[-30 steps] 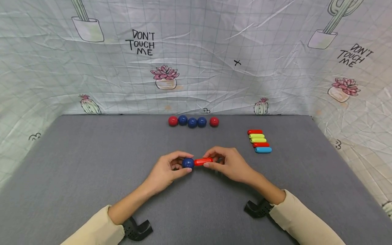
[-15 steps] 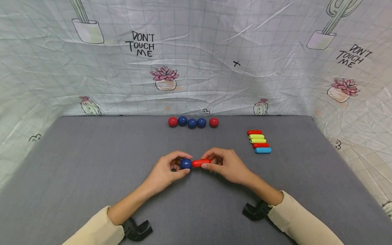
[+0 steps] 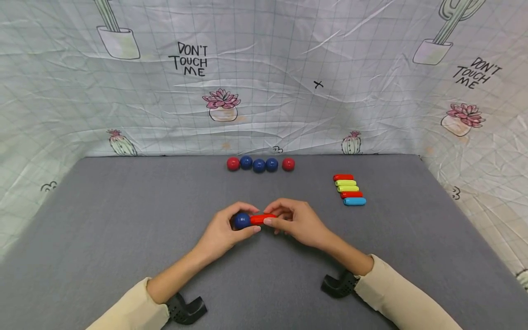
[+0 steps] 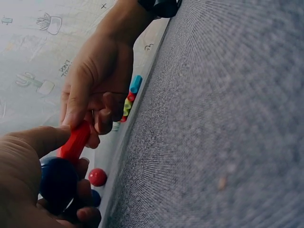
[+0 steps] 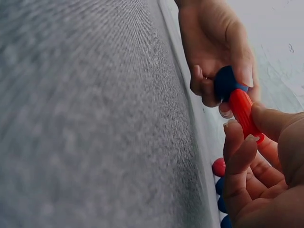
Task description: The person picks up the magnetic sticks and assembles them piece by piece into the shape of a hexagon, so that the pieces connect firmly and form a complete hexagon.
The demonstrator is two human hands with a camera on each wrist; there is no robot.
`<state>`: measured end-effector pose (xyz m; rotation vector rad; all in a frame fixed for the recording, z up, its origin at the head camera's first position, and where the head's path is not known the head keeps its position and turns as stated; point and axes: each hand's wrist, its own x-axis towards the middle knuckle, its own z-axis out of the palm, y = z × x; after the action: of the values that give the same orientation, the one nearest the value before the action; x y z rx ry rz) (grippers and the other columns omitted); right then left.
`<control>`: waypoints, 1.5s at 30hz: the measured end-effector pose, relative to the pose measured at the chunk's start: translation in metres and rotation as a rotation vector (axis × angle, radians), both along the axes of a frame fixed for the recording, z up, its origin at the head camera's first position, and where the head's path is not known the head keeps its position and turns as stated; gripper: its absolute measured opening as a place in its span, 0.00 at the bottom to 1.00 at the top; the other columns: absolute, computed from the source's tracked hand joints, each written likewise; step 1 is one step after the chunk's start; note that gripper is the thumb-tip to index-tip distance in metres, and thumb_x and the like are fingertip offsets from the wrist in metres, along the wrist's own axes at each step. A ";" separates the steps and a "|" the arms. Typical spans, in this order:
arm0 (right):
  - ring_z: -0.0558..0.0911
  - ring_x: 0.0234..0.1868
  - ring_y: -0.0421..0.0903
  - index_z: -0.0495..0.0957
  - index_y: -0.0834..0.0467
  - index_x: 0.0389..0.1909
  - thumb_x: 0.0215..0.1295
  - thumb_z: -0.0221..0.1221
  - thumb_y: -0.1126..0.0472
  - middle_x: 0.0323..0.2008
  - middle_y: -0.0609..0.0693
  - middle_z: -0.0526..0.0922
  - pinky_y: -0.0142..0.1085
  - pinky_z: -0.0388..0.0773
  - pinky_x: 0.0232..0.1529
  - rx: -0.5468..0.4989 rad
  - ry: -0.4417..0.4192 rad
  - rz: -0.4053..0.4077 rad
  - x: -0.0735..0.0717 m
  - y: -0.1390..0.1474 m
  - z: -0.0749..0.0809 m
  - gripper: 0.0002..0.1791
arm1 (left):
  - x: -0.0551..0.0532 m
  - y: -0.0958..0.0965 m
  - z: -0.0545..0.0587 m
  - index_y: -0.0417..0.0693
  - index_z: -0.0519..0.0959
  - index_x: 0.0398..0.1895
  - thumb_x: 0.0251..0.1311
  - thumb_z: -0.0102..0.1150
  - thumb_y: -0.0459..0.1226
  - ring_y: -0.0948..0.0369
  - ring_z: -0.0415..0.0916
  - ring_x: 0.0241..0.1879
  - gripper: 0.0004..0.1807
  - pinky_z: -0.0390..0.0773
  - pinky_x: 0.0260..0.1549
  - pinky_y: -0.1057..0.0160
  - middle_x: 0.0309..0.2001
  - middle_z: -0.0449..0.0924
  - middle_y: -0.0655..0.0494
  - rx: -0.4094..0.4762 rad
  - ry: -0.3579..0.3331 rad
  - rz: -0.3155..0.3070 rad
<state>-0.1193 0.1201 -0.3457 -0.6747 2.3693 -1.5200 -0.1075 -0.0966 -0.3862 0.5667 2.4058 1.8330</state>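
My left hand point(image 3: 220, 230) holds a glossy blue ball point(image 3: 241, 221) between thumb and fingers, over the middle of the grey table. Against the ball's right side sits one end of a ridged red rod point(image 3: 257, 219), in line with it. The right hand point(image 3: 304, 223) pinches the other end of that rod between thumb and fingers. In the right wrist view, the red rod point(image 5: 242, 110) meets the blue ball point(image 5: 224, 84) without a visible gap. The left thumb reaches along the rod in the left wrist view, its tip close to the right thumb.
Near the back edge lies a row of balls: a red ball point(image 3: 233, 164), several blue balls point(image 3: 259, 166) and another red ball point(image 3: 288, 164). Back right, short rods lie side by side, red, yellow-green point(image 3: 348, 189) and blue point(image 3: 354, 201). A printed cloth point(image 3: 272, 110) hangs behind.
Both hands are closer together; the right hand has moved left with the rod. The blue ball has shifted left, deeper into the left hand, whose fingertips now reach over the rod.
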 end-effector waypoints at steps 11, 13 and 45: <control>0.80 0.28 0.50 0.78 0.57 0.48 0.66 0.60 0.53 0.33 0.51 0.82 0.37 0.76 0.24 0.008 0.038 0.008 -0.022 0.008 -0.026 0.15 | 0.000 0.000 -0.002 0.54 0.80 0.45 0.55 0.69 0.38 0.60 0.75 0.33 0.14 0.76 0.32 0.65 0.35 0.79 0.58 -0.041 0.062 0.041; 0.80 0.29 0.50 0.78 0.57 0.48 0.67 0.59 0.50 0.33 0.51 0.82 0.39 0.77 0.25 0.015 0.057 -0.025 -0.028 0.011 -0.025 0.16 | 0.000 0.000 -0.002 0.55 0.81 0.45 0.56 0.69 0.39 0.59 0.74 0.33 0.13 0.75 0.31 0.65 0.35 0.79 0.58 -0.039 0.062 0.042; 0.74 0.49 0.53 0.74 0.55 0.61 0.65 0.62 0.58 0.60 0.53 0.72 0.47 0.70 0.49 0.230 0.291 -0.347 -0.125 0.037 -0.037 0.23 | 0.012 0.006 0.027 0.40 0.82 0.45 0.60 0.63 0.30 0.49 0.74 0.19 0.11 0.72 0.17 0.67 0.27 0.79 0.51 -0.040 0.081 0.054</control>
<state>-0.2438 0.1569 -0.3827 -0.4751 2.9518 -1.3068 -0.0953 -0.0903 -0.3596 0.5902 2.5277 1.8120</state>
